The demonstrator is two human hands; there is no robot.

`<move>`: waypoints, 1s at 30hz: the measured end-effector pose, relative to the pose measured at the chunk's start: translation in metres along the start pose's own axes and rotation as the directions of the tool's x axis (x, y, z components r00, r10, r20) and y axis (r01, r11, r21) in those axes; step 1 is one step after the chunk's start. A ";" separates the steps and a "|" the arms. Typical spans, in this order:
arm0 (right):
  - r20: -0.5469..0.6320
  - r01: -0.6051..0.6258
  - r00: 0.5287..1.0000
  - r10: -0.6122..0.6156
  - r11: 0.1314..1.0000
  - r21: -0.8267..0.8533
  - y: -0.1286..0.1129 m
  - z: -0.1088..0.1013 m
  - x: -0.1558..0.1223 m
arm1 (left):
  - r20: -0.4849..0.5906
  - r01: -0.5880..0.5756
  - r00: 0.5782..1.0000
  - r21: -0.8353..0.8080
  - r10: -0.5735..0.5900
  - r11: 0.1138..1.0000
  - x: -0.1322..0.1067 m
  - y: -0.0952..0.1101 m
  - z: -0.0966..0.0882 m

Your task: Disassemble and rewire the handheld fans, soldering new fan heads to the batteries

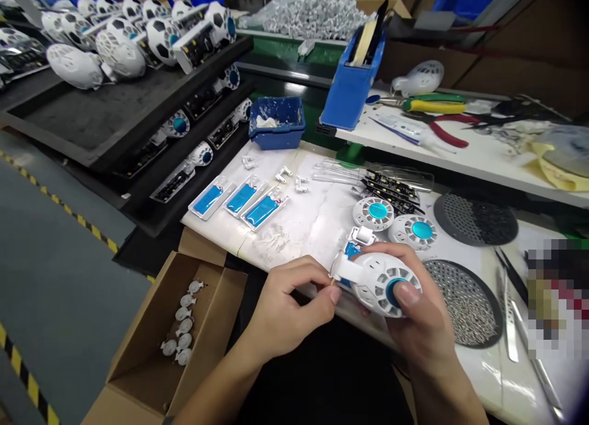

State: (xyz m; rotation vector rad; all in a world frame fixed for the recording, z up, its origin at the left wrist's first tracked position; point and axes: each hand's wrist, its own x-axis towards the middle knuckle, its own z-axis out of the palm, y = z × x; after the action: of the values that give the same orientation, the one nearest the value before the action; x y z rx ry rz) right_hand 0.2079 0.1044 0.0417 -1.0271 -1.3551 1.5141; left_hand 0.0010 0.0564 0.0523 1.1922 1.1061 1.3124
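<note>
My right hand (426, 317) is wrapped round a white plastic housing (375, 278) with a vented round end and a shiny blue centre. The thumb presses on the blue disc. A blue battery pack (352, 251) shows behind the housing's narrow end. My left hand (299, 296) is closed in a pinch at that narrow end, where a thin orange-tan bit shows at the fingertips, too small to name. Two similar white round parts with blue centres, a left one (377, 211) and a right one (421, 230), lie just beyond my right hand.
Blue battery packs in trays (242, 196) and small white brackets (283, 175) lie on the white table. Black circuit boards (391, 189) are behind. Right: screw dish (473, 314), dark-parts dish (478, 216), tweezers (508, 321). Left: stacked black trays (64, 121), carton (147, 339). Behind: blue bin (278, 137), tape dispenser (345, 94).
</note>
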 end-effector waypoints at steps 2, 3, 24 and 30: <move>-0.019 -0.017 1.000 0.017 1.000 0.006 -0.001 -0.001 0.003 | 0.065 -0.014 0.998 0.057 0.011 0.998 -0.001 0.005 -0.006; -0.025 -0.016 1.000 0.016 1.000 -0.008 -0.002 -0.002 0.003 | 0.097 -0.016 0.995 0.074 0.008 0.997 -0.002 0.007 -0.009; 0.164 0.127 0.982 -0.093 0.969 -0.212 -0.013 -0.004 -0.010 | 0.073 -0.001 0.997 0.082 -0.005 0.997 -0.006 0.016 -0.022; 0.193 0.081 0.981 -0.037 0.971 -0.225 -0.012 -0.012 -0.013 | 0.160 0.070 0.984 0.071 -0.081 0.995 -0.005 0.016 -0.035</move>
State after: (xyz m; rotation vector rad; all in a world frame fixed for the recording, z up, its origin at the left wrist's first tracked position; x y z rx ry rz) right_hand 0.2245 0.0972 0.0535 -0.9942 -1.7130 1.4613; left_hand -0.0357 0.0502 0.0645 1.2696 1.0718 1.1083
